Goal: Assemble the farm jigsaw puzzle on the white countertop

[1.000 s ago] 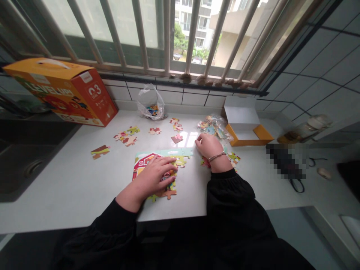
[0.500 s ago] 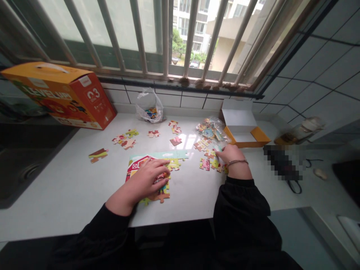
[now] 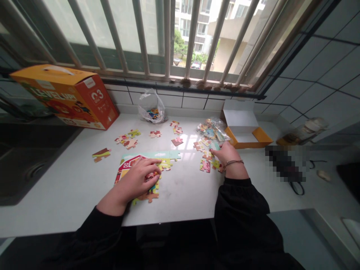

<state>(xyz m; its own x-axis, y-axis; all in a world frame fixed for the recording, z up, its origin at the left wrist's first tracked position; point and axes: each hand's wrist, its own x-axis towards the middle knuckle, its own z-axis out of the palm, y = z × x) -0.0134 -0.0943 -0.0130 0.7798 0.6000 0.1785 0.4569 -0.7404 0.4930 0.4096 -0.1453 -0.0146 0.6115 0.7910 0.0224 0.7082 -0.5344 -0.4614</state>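
Observation:
A partly joined jigsaw with a red barn lies on the white counter. My left hand rests flat on it, fingers stretched out. My right hand lies among loose pieces to the right of the jigsaw, fingers curled over them; whether it grips one is hidden. A clear bag of pieces lies just beyond that hand.
An orange puzzle box stands at the back left, by a dark sink. More loose pieces are scattered mid-counter. A second plastic bag leans on the tiled wall. An open small yellow box is at the right.
My right hand moved right from the jigsaw's top edge to the loose pieces. My left hand and the jigsaw under it slid a little to the left.

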